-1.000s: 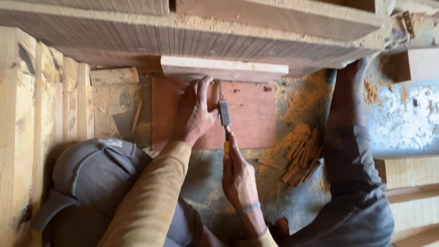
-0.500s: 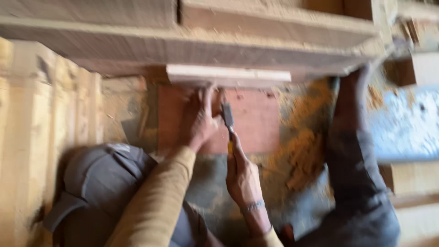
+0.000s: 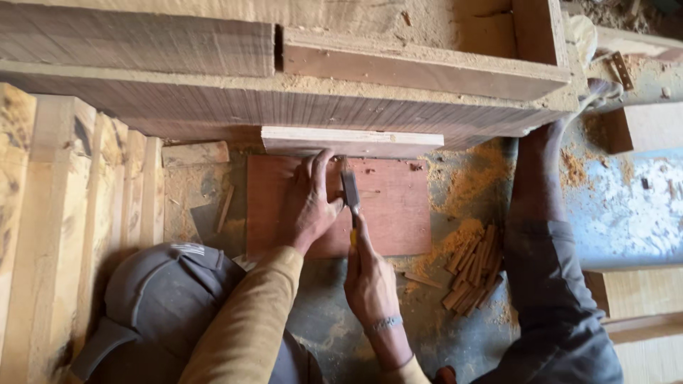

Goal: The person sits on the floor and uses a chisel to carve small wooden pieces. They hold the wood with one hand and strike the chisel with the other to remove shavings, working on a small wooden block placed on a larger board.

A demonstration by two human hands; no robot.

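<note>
Head view: your right hand's fingers (image 3: 366, 274) wrap tight around a chisel (image 3: 350, 192), its blade on the reddish board (image 3: 398, 213) lying on the dusty floor (image 3: 462, 181). Your left hand (image 3: 309, 203) presses flat beside it, fingers spread. You seem mid-cut; next calls for a steady push.

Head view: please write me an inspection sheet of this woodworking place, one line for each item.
Surface: reddish wooden board lying flat on a dusty floor, under a pale plank.
Job's things: chisel, blade pointing to the pale plank.
Clutter: pile of short wood sticks, sawdust, a wood offcut.
Grips: left hand pressed flat on the board beside the blade; right hand closed on the chisel's handle.
Cables: nothing seen.
Surroundings: heavy timber beams above, stacked planks at left, a grey cap below, another person's leg at right.
</note>
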